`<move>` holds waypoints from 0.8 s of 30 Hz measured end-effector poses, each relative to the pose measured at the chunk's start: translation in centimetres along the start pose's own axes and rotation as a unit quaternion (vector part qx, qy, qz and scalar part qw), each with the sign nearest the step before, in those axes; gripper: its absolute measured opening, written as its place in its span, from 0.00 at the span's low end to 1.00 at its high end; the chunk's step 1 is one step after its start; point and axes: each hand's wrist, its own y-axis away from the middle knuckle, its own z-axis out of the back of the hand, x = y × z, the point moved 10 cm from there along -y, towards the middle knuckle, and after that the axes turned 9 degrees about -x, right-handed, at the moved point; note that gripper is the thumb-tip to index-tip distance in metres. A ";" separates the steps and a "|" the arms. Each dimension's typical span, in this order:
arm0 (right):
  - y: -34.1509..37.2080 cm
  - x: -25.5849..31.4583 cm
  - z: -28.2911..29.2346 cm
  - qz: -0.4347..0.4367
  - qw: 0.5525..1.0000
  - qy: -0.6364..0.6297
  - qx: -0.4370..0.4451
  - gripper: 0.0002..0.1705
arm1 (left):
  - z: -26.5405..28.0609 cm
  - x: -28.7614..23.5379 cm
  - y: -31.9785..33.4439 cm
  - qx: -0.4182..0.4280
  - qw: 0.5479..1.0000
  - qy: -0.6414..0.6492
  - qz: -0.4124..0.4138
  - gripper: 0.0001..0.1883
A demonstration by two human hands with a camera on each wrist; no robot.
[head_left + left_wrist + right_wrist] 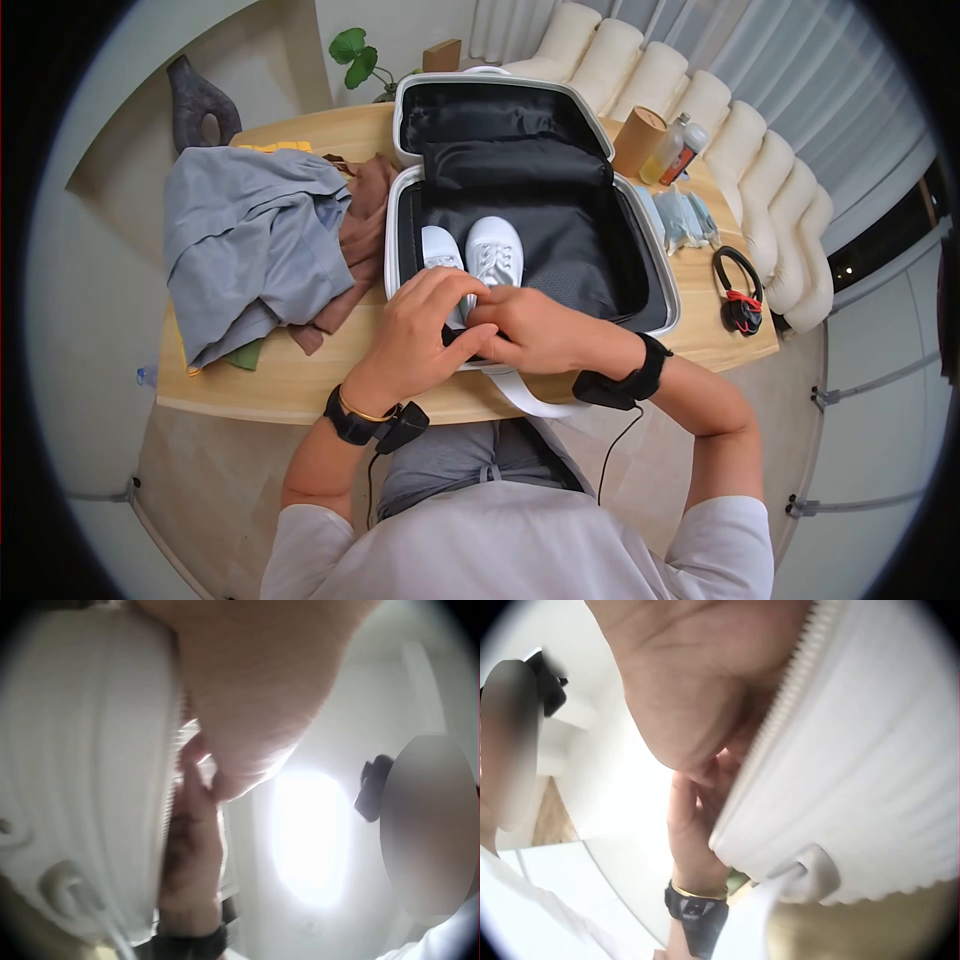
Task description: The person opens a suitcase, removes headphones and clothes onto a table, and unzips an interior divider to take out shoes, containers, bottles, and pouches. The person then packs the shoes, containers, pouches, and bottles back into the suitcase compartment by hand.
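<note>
Two white lace-up sneakers lie side by side, toes away from me, inside the white hard-shell suitcase (652, 255) with black lining. The right sneaker (495, 248) shows its laces; the left sneaker (440, 245) is partly covered. My left hand (425, 320) bends over the near rim, above the heel end of the shoes. Beside it my right hand (540, 328) reaches in from the right, fingers bent, close against the left fingers. I cannot tell what the hidden fingertips hold. Both wrist views show the hands close together at the zipper-edged shell (855, 765).
Grey folded clothing (255, 240) lies over a brown garment (365, 220) left of the suitcase. To its right are face masks (685, 218), headphones (740, 295), bottles (668, 150) and a brown cylinder (637, 142). A white strap (530, 398) hangs at the table's front edge.
</note>
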 end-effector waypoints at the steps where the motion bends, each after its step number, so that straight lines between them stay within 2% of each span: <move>1: 0.2 0.1 -0.5 0.012 1.000 0.002 0.011 0.17 | -0.2 0.2 0.1 0.012 1.000 -0.021 0.006 0.14; 3: 0.4 0.6 -0.7 0.024 0.999 0.003 0.021 0.20 | -0.5 0.5 0.2 0.025 0.999 -0.042 0.012 0.15; 5: 0.6 0.5 -0.7 -0.013 0.999 -0.004 0.048 0.23 | -0.9 0.7 0.2 0.050 0.998 -0.047 0.012 0.17; 9: 0.6 0.2 -0.7 0.008 0.999 -0.030 0.020 0.25 | -1.8 0.2 0.3 0.108 0.992 -0.070 0.001 0.19; 11: 0.8 0.7 -0.1 0.046 0.999 0.015 -0.020 0.25 | -2.2 0.3 0.3 0.130 0.988 -0.072 0.034 0.19; 15: 1.0 0.5 -0.2 0.028 0.999 0.045 -0.011 0.27 | -2.6 0.0 0.1 0.150 0.983 -0.106 0.024 0.19; 17: 1.6 0.9 0.1 0.030 0.998 0.057 -0.017 0.25 | -2.8 0.0 0.2 0.166 0.980 -0.109 0.023 0.19; 19: 2.5 1.7 1.4 0.057 0.990 0.119 -0.056 0.21 | -2.9 0.1 0.3 0.164 0.979 -0.117 0.016 0.20; 20: 3.0 2.4 3.2 0.082 0.981 0.137 -0.112 0.16 | -2.8 -0.1 0.2 0.159 0.979 -0.129 0.011 0.19; 21: 3.4 2.1 4.7 0.079 0.980 0.140 -0.115 0.16 | -2.9 -0.4 0.1 0.161 0.979 -0.127 0.007 0.19; 24: 5.3 -1.8 13.9 0.007 0.958 0.122 -0.259 0.10 | -3.7 0.4 0.4 0.216 0.967 -0.119 0.061 0.16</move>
